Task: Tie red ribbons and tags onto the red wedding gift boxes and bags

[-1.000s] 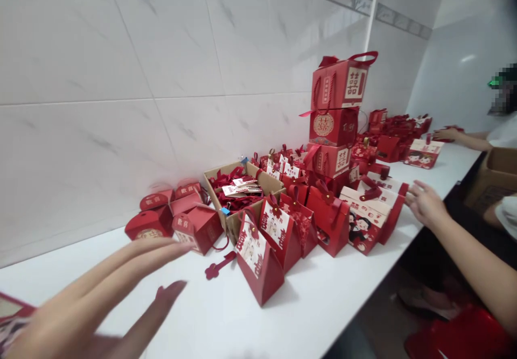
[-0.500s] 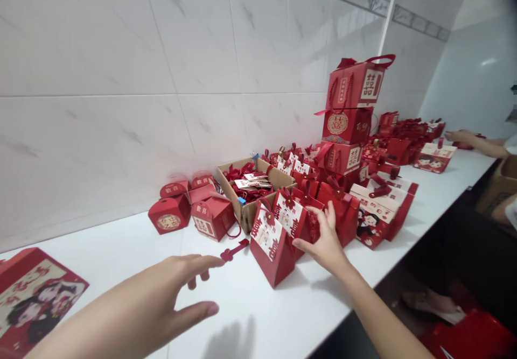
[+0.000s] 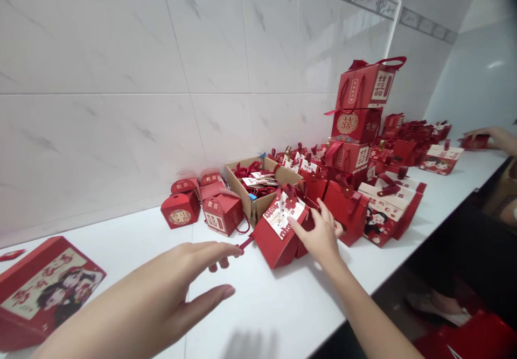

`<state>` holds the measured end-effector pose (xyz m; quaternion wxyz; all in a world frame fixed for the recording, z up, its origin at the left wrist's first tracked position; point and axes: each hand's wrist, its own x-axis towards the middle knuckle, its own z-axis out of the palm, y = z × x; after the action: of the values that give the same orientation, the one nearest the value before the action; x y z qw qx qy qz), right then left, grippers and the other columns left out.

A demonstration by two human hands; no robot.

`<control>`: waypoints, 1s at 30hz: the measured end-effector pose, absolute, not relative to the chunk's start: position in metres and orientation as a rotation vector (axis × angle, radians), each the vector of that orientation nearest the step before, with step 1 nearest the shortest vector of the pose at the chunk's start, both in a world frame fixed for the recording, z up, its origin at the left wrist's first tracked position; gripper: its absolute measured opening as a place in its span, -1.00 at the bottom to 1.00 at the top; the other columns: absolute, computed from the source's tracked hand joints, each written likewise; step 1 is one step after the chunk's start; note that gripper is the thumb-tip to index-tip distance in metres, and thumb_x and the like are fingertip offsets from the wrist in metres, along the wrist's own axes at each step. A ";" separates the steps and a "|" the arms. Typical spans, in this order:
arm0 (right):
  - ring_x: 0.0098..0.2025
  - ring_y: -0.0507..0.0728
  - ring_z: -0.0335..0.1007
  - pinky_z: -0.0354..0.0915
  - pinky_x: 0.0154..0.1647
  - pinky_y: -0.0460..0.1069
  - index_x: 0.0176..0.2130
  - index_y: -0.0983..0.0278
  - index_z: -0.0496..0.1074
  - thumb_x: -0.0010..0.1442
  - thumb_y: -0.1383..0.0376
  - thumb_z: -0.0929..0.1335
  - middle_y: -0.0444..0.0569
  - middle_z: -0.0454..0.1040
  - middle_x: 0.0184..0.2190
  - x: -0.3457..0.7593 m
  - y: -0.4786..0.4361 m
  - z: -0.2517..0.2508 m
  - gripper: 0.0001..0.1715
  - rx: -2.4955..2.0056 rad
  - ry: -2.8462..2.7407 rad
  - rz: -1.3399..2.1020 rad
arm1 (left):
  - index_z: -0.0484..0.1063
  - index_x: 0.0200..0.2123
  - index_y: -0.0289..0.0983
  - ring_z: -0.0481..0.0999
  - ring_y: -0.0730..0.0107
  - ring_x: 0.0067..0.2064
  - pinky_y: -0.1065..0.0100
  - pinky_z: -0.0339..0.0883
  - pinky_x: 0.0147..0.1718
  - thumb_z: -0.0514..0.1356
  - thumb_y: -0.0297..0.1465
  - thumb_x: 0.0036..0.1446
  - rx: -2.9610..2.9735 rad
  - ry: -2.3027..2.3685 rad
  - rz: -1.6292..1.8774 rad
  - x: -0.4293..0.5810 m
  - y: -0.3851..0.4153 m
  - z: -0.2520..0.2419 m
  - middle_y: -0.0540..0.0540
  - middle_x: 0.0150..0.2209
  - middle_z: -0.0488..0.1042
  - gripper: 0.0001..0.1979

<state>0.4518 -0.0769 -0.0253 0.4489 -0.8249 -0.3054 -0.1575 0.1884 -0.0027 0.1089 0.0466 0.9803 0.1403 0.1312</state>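
Observation:
My right hand [image 3: 323, 238] has its thumb against the right edge of a small red triangular gift box [image 3: 278, 235] with a white printed flap and a ribbon. Its fingers reach around the far side of the similar box right behind, partly hidden. The front box leans to the left. Over the white table, my left hand [image 3: 202, 273] hovers with fingers and thumb apart, holding nothing. Close to its fingertips lies a dark red ribbon strip [image 3: 247, 241], partly covered by the index finger.
Behind the boxes sits a cardboard tray [image 3: 240, 189] of ribbons and cards. Red gift boxes [image 3: 223, 213] stand left of it. A tall stack of boxes [image 3: 359, 117] rises at right. A larger printed box [image 3: 52, 289] is at near left. Another person's hand [image 3: 488, 135] works at far right.
My right hand has closed in on the front two boxes, and the front one has tipped over to the left. My left hand stays open near the ribbon strip. The view has shifted slightly left.

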 end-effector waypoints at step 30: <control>-0.03 0.25 0.42 0.38 -0.05 0.10 -0.10 0.22 0.46 0.13 0.35 0.35 0.05 0.48 -0.08 0.447 -0.211 -0.015 -0.71 -1.545 -1.336 -0.468 | 0.33 0.00 -0.22 0.46 0.40 -0.39 0.39 0.37 -0.40 0.09 -0.18 0.19 2.557 0.338 0.544 0.287 -0.037 0.076 -0.06 -0.34 0.50 -0.64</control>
<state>0.4474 -0.2106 -0.0146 0.4995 -0.6386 -0.5525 -0.1935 0.2875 -0.0366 0.0764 0.2499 0.9393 0.1241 0.1998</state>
